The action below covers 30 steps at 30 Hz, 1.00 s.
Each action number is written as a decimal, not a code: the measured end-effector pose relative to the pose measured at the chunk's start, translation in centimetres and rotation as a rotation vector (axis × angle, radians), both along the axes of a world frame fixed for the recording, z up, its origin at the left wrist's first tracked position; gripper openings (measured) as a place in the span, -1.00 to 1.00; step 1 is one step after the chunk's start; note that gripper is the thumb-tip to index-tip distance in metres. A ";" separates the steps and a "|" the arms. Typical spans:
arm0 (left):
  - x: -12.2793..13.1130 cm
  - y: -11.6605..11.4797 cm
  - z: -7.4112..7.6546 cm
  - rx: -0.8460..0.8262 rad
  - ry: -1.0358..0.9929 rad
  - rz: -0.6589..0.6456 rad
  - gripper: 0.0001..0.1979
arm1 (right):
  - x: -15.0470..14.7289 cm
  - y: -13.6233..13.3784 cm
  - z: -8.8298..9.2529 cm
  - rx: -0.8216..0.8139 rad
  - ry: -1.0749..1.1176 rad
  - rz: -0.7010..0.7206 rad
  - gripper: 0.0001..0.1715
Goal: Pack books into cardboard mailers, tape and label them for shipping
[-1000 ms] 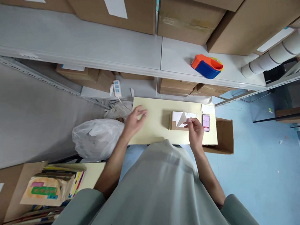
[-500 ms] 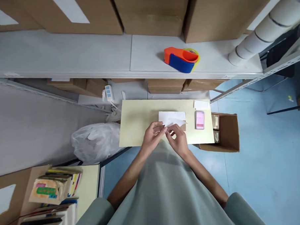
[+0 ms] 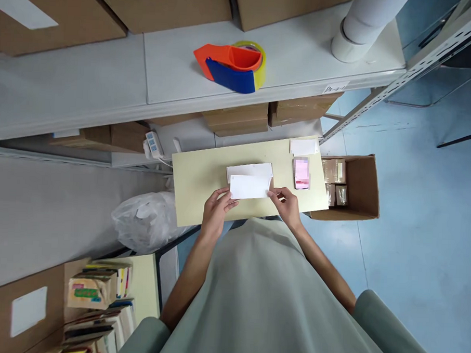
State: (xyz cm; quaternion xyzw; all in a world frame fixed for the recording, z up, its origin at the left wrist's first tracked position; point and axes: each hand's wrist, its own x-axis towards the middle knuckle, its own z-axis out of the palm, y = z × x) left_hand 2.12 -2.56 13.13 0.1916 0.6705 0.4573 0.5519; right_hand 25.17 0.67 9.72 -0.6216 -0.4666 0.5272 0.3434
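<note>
A white rectangular paper slip (image 3: pixel 249 187) is stretched flat between my two hands, just above the pale yellow table (image 3: pixel 203 201). My left hand (image 3: pixel 215 208) pinches its left end near the lower corner. At the opposite end, the thumb and fingers of my right hand (image 3: pixel 286 203) grip the lower right corner. Behind the slip lies another white sheet (image 3: pixel 249 170), partly covered by it. A bit of brown shows at that sheet's right side; what it belongs to is hidden. To the right are a phone (image 3: pixel 301 173) with a pink screen and a small white paper (image 3: pixel 303 146).
An open carton (image 3: pixel 362 187) with several wrapped packs stands right of the table. An orange and blue tape dispenser (image 3: pixel 232 67) sits on the shelf above. A plastic bag (image 3: pixel 147 222) and a box of books (image 3: pixel 51 278) are at left; a power strip (image 3: pixel 154 144) is behind.
My hands were close together, fingers meeting at the edge of a white paper. They have moved apart, and the slip is spread flat between them. The view has shifted and turned slightly.
</note>
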 end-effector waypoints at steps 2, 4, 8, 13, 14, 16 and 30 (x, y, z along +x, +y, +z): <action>0.1 -0.1 -0.2 -0.016 -0.019 0.004 -0.56 | 0.5 -0.1 -0.9 -0.046 0.024 -0.006 -0.44; 0.4 -0.2 -0.4 -0.027 -0.043 0.015 -0.55 | 0.6 -0.2 -1.7 -0.081 0.058 -0.004 -0.42; 1.0 -0.5 -1.2 -0.044 -0.079 0.048 -0.51 | 0.4 -0.4 -2.9 -0.104 0.082 0.018 -0.45; 1.0 -1.5 -3.8 -0.096 -0.069 0.047 -0.44 | 0.5 -0.7 -3.7 -0.110 0.015 0.049 -0.55; 0.9 -1.8 -4.4 -0.111 -0.076 0.040 -0.43 | 0.6 -0.8 -3.9 -0.114 0.002 0.060 -0.56; 0.6 -2.4 -5.5 -0.132 -0.095 0.023 -0.43 | 0.7 -1.0 -4.3 -0.125 -0.025 0.083 -0.59; -0.4 -0.5 -11.6 -0.129 0.053 0.015 -0.47 | -1.7 0.5 -7.6 -0.073 -0.187 0.069 -0.48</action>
